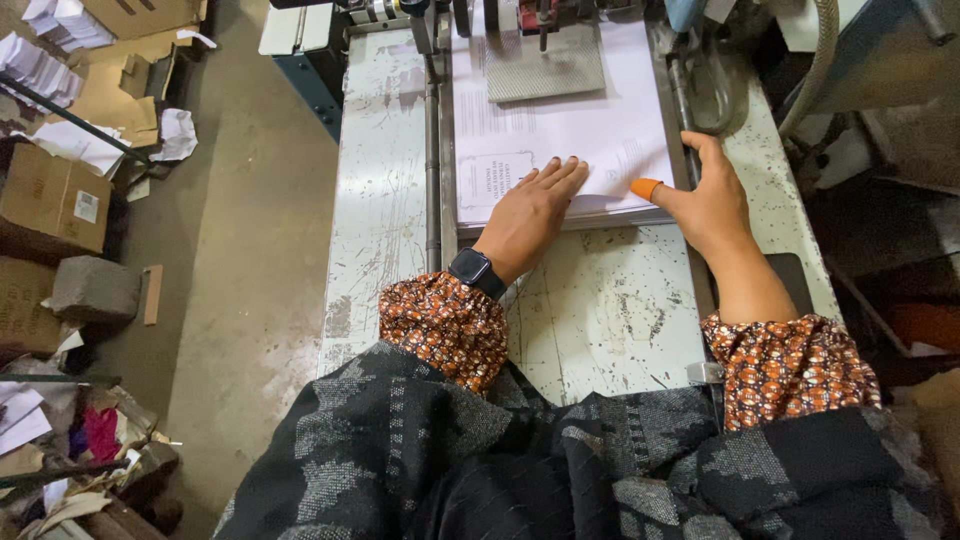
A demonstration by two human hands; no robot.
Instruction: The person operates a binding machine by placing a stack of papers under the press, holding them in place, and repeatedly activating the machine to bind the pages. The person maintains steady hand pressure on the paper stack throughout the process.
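Two hands are laid on one stack of white printed sheets [560,140], which lies on the worn metal table [600,300] of a machine, its far end under a grey ribbed plate [545,70]. The left hand [530,210] is pressed flat on the near edge, fingers stretched and together, nothing gripped. The right hand [710,200] is set against the right corner, fingers spread open; an orange rubber cap [646,187] is worn on the thumb. For a good alignment, the edges should probably be squared gently against the vertical guide rail [433,150]. Cardboard boxes [55,200] and paper scraps [175,135] are seen on the floor at left, well apart.
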